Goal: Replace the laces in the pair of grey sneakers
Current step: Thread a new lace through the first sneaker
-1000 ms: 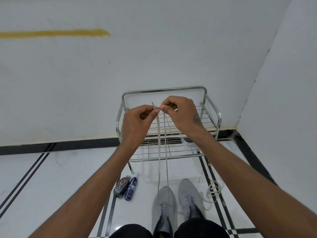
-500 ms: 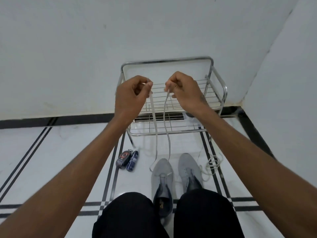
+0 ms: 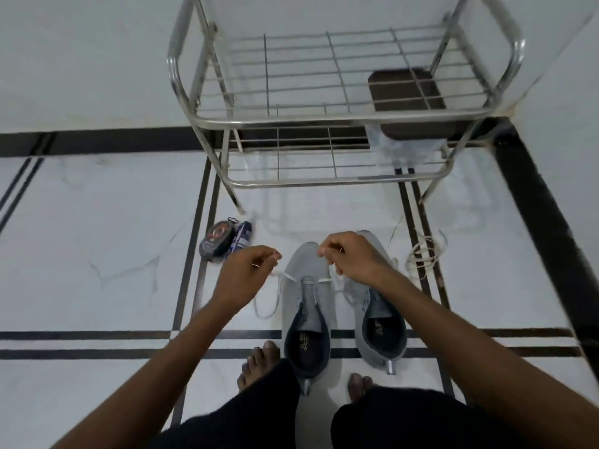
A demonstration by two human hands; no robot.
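One end of the white lace (image 3: pixel 293 277) is pinched in the left hand (image 3: pixel 248 273), the other in the right hand (image 3: pixel 351 257), held apart above the left grey sneaker (image 3: pixel 306 315) on the floor (image 3: pixel 97 254), beside its pair (image 3: pixel 381 325).

A two-tier chrome wire shoe rack (image 3: pixel 343 116) stands against the white wall (image 3: pixel 81 59) on the white marble floor with black inlaid stripes (image 3: pixel 97 222). A dark brown square container (image 3: pixel 408 92) sits under its upper tier. Two small dark polish packets (image 3: pixel 223 239) lie left of the rack's front leg.
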